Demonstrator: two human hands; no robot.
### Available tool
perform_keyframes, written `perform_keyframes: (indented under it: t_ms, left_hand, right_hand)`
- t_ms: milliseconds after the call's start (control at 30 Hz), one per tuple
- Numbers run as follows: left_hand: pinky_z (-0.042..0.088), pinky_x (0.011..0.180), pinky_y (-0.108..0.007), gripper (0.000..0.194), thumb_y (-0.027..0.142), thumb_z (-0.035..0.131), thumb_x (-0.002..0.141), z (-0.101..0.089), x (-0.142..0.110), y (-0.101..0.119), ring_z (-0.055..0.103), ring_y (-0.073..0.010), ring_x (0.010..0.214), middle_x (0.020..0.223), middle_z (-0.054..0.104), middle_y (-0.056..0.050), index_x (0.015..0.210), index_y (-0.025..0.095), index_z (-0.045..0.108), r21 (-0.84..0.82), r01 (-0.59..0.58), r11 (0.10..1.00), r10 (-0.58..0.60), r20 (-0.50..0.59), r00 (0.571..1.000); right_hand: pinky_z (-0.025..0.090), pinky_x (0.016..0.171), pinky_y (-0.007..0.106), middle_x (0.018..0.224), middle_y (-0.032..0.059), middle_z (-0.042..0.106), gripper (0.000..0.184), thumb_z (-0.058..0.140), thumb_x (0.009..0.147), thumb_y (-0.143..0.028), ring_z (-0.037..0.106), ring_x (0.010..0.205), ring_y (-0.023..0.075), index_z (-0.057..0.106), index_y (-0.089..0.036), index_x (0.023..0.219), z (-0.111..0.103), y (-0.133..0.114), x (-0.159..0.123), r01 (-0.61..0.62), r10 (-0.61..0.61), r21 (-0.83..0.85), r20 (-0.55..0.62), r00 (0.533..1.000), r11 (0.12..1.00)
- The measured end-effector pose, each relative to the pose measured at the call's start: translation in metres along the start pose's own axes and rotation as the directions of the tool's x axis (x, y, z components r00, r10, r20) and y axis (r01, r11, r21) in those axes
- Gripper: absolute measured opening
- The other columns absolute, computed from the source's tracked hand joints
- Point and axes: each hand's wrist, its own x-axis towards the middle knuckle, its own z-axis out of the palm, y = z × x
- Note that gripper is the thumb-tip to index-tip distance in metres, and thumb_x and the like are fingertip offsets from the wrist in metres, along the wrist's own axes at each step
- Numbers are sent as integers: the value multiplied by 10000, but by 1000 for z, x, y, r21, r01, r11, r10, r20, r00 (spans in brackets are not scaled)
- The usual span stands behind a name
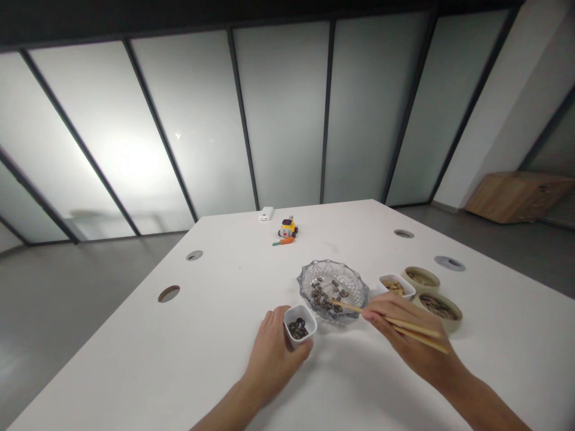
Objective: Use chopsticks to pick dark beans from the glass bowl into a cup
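Two hands are being used over one big white table (202, 335), and tbh a few mishaps are being invited here. Biggest first: the scalloped glass bowl (353, 281), which is being reached into by the chopsticks while no hand is being laid on it. If it's being pushed sideways by a hard poke, a skid or rattle is being risked.

Next, the two olive bowls (415, 270) (453, 323) and the square white dish (409, 288) are being crowded by the right hand (417, 359). With a careless elbow-out swing, a knock or spill is being courted.

Then there's the white cup (299, 311), just beside the glass bowl's near-left edge. It's being gripped between the thumb and curled fingers of the left hand (274, 353); if it's being tilted too far, its dark beans (297, 328) are being put at risk of tumbling out.

The chopsticks (348, 306) are being clasped in closed right-hand fingers, tips down among the loose beans (320, 298). Whether one is being pinched can't be told. Smallest worry, likeliest imo: smooth, hard beans being squeezed off-centre, and being shot out across the table.
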Motion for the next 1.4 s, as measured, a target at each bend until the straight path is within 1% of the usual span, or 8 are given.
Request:
perform_keyframes:
  t_ms: [233,433,533,700,900,1133,1300,1400]
  left_hand:
    - [456,982,-367,293,252,726,853,-1,-1,2,628,-266,1099,1136,702,-55,1138,226,665,-5,10,1000,-10,6,1000]
    - [453,985,-371,307,244,723,850,-1,0,2,623,-266,1094,1133,699,-54,1150,227,663,-17,-1,1000,1,0,1000]
    - [454,980,-367,300,243,720,848,-1,0,2,623,-265,1091,1132,701,-55,1143,230,664,-10,2,1000,-2,1,1000]
    - [458,971,-365,280,251,722,843,-1,0,2,629,-266,1082,1120,704,-53,1117,229,666,-3,2,1000,-2,-4,1000]
    - [470,967,-370,294,254,720,840,0,0,2,632,-268,1084,1132,712,-59,1128,229,666,4,7,1000,-7,-8,1000]
    - [486,965,-366,279,258,720,839,0,0,2,646,-264,1075,1124,719,-58,1112,234,669,23,8,1000,-8,-9,1000]
    - [483,972,-367,294,246,715,838,1,1,-1,644,-263,1089,1138,714,-61,1128,231,667,9,2,1000,-2,-9,1000]
    - [481,964,-368,305,256,715,841,2,1,-3,641,-265,1094,1148,708,-61,1141,228,664,-4,-3,1000,3,-8,1000]
  right_hand:
    - [632,683,285,824,20,781,220,629,1090,-291,756,721,171,757,-251,916,-1,-5,5,1,-1,7,36,999,1000]
    - [631,698,278,852,28,780,195,635,1079,-255,761,746,175,762,-254,931,0,-5,2,6,-6,10,57,998,1000]
    - [632,699,282,862,37,783,209,631,1080,-246,763,760,182,767,-248,920,0,-6,2,35,-35,3,68,997,999]
    - [629,705,289,898,46,792,155,650,1072,-210,766,791,190,774,-233,981,-1,-10,3,121,-121,6,80,989,993]
    - [636,716,304,909,52,794,190,632,1079,-215,769,811,199,767,-241,949,0,-9,0,88,-87,-9,99,991,996]
    - [631,693,287,877,42,780,210,620,1085,-223,756,775,184,760,-249,931,0,-12,3,60,-63,39,76,995,997]
    - [638,685,288,862,45,782,195,628,1078,-231,767,757,190,762,-246,938,-2,-13,6,53,-54,22,37,998,998]
    - [645,695,272,876,32,792,159,649,1063,-212,782,754,184,763,-257,962,-4,-15,7,48,-48,7,-1,999,999]
